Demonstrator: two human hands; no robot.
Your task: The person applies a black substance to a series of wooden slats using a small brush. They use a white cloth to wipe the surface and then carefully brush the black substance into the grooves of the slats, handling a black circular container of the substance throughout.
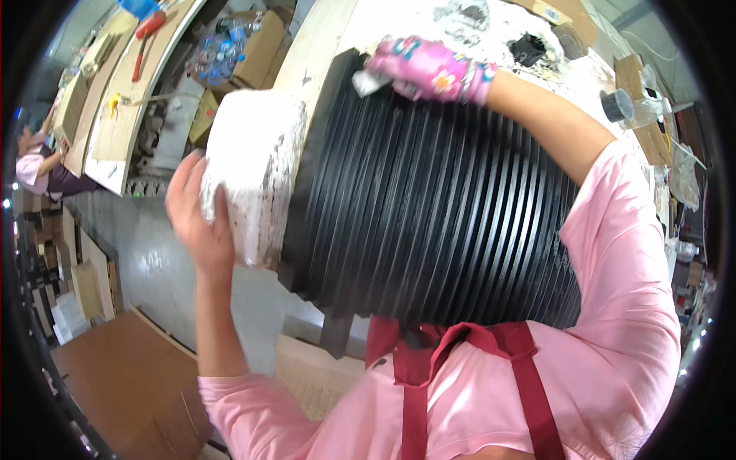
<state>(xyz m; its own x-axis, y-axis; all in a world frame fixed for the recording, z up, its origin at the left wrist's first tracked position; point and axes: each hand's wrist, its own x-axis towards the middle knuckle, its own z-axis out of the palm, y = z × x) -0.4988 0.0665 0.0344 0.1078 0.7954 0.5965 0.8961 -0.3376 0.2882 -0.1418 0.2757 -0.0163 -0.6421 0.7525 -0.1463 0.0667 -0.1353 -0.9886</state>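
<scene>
A wide black ribbed piece (429, 215), like parallel black strips lying side by side, fills the middle of the view in front of my chest. At its left end stands a white rounded block (249, 169) with dark smudges on its side. My bare left hand (198, 211) grips this block, thumb on the near face and fingers round its left edge. My right hand (425, 69), in a pink flowered glove, is closed on a small white cloth (369, 82) at the far left edge of the black strips.
Behind the strips is a white worktable (368, 27) with dark stains. A cardboard box (261, 50) beside plastic bottles (218, 54) lies far left, near a red-headed hammer (147, 34). Another person (42, 165) is at the left edge. A brown board (123, 383) lies low left.
</scene>
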